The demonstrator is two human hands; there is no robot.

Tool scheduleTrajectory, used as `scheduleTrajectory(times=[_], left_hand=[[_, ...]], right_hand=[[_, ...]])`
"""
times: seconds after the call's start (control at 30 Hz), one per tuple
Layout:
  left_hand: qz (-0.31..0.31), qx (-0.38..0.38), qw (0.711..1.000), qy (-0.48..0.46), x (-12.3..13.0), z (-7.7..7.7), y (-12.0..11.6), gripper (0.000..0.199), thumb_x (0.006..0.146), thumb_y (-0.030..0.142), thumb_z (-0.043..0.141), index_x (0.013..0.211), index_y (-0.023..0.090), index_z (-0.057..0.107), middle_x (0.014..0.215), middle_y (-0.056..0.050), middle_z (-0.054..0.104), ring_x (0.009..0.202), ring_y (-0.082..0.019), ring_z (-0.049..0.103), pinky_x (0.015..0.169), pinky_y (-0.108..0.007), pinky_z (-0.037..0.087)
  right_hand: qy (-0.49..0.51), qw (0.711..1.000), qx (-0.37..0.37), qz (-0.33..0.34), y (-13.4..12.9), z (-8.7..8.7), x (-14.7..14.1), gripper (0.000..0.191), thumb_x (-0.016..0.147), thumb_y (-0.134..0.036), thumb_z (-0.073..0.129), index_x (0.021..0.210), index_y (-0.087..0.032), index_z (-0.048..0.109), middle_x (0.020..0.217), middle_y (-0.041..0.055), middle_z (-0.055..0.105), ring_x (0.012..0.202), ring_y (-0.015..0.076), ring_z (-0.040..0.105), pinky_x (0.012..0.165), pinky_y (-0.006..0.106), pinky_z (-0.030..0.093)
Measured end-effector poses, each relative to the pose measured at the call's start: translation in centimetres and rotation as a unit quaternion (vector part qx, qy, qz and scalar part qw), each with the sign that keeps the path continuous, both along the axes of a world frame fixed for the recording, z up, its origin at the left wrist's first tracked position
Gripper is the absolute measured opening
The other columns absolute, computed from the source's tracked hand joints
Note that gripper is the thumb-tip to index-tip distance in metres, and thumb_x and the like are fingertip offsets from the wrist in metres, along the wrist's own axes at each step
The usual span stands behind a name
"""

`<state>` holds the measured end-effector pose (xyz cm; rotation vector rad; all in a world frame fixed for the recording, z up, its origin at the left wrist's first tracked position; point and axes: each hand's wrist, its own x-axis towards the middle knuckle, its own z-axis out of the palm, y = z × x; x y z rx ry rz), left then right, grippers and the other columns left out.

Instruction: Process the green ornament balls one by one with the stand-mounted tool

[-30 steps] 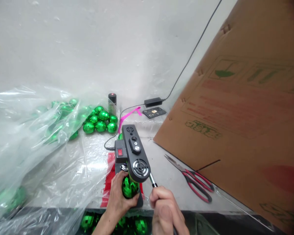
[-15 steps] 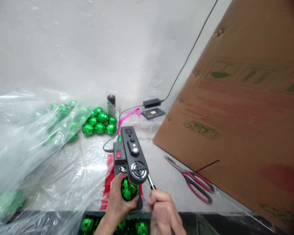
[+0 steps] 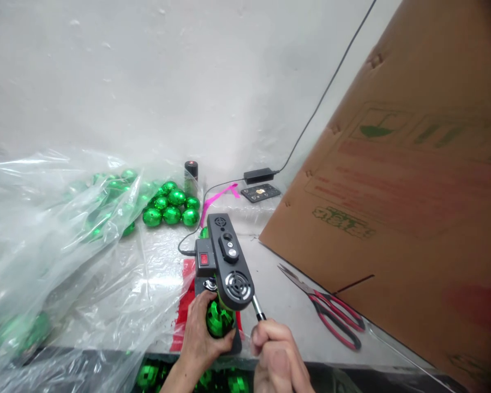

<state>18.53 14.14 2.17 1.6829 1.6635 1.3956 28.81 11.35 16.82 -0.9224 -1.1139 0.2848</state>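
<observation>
My left hand is wrapped round a shiny green ornament ball, keeping it under the front end of a small black bench drill press. The press has a red switch on its side, and its bit is hidden below the head. My right hand is closed on the press lever, a metal rod with a dark grip that comes out at the right of the head. Red tape lies under the base.
Several green balls are piled at the back left, partly under clear plastic sheeting. Further green balls lie below the table edge. Red-handled scissors rest beside a large cardboard box. A power adapter, phone and black can stand behind.
The whole view has shifted slightly, so everything sits a little further right. Both hands keep the same grip on the ball and the lever.
</observation>
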Motion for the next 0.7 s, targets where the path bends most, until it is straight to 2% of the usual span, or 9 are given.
scheduleTrajectory(times=[0.1, 0.27, 0.43, 0.5, 0.6, 0.7], left_hand=[[-0.002, 0.005, 1.000, 0.015, -0.3, -0.4, 0.1, 0.071, 0.069, 0.029, 0.089, 0.138, 0.021, 0.073, 0.134, -0.015, 0.086, 0.123, -0.044, 0.083, 0.109, -0.066, 0.069], [-0.032, 0.022, 0.998, 0.048, -0.8, -1.1, 0.4, 0.072, 0.070, 0.028, 0.090, 0.139, 0.021, 0.073, 0.136, -0.017, 0.086, 0.121, -0.043, 0.085, 0.101, -0.062, 0.074], [0.008, 0.046, 0.998, 0.030, -0.2, -1.2, 0.4, 0.074, 0.067, 0.028, 0.089, 0.138, 0.020, 0.073, 0.135, -0.018, 0.085, 0.121, -0.044, 0.084, 0.102, -0.064, 0.072], [-0.002, 0.035, 0.999, 0.034, -0.3, -0.8, 0.3, 0.071, 0.070, 0.031, 0.090, 0.137, 0.020, 0.073, 0.135, -0.018, 0.086, 0.120, -0.044, 0.084, 0.102, -0.063, 0.072], [-0.023, 0.012, 0.999, 0.037, -0.7, -0.2, 0.5, 0.068, 0.070, 0.031, 0.092, 0.135, 0.021, 0.075, 0.133, -0.017, 0.087, 0.119, -0.043, 0.085, 0.102, -0.062, 0.073], [-0.026, 0.006, 0.999, 0.018, -0.7, -0.2, 0.9, 0.071, 0.067, 0.029, 0.092, 0.135, 0.022, 0.075, 0.133, -0.016, 0.086, 0.120, -0.043, 0.084, 0.104, -0.064, 0.072]], right_hand=[[-0.046, 0.998, 0.048, 0.007, 0.5, -1.2, 0.5, 0.042, 0.117, -0.018, 0.051, 0.075, -0.023, 0.052, 0.074, -0.0016, 0.061, 0.059, 0.0124, 0.055, 0.056, 0.027, 0.041], [-0.073, 0.995, 0.061, -0.028, 0.7, -3.6, 0.6, 0.039, 0.118, -0.019, 0.048, 0.079, -0.024, 0.051, 0.079, -0.0011, 0.062, 0.063, 0.0129, 0.057, 0.059, 0.028, 0.044], [-0.116, 0.986, 0.108, -0.054, 1.6, -6.1, 0.8, 0.040, 0.118, -0.020, 0.044, 0.080, -0.024, 0.052, 0.081, 0.0002, 0.064, 0.066, 0.0157, 0.062, 0.067, 0.033, 0.054], [-0.145, 0.979, 0.134, -0.055, 1.7, -6.4, 0.9, 0.041, 0.118, -0.020, 0.045, 0.078, -0.024, 0.052, 0.081, 0.0004, 0.065, 0.067, 0.0166, 0.062, 0.070, 0.035, 0.056], [-0.121, 0.986, 0.104, -0.041, 1.3, -5.2, 1.2, 0.041, 0.118, -0.021, 0.048, 0.077, -0.024, 0.052, 0.080, 0.0005, 0.065, 0.066, 0.0161, 0.060, 0.065, 0.033, 0.053], [-0.070, 0.997, 0.038, 0.001, 1.1, -1.7, 1.9, 0.041, 0.116, -0.021, 0.054, 0.075, -0.023, 0.055, 0.079, 0.0020, 0.066, 0.062, 0.0139, 0.058, 0.054, 0.028, 0.042]])
